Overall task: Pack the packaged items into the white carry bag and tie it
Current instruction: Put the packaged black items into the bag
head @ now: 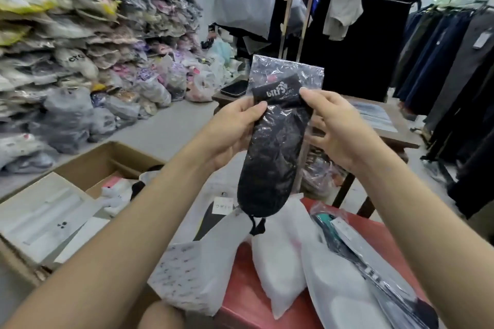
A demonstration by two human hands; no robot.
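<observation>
A person holds up a clear plastic packet of crinkled black fabric, a black band with pale lettering across its top. The left hand and right hand each pinch one side of it between thumb and fingers. Below the hands, white plastic bags lie on a red desk, and a cardboard box stands open beyond the left hand.
</observation>
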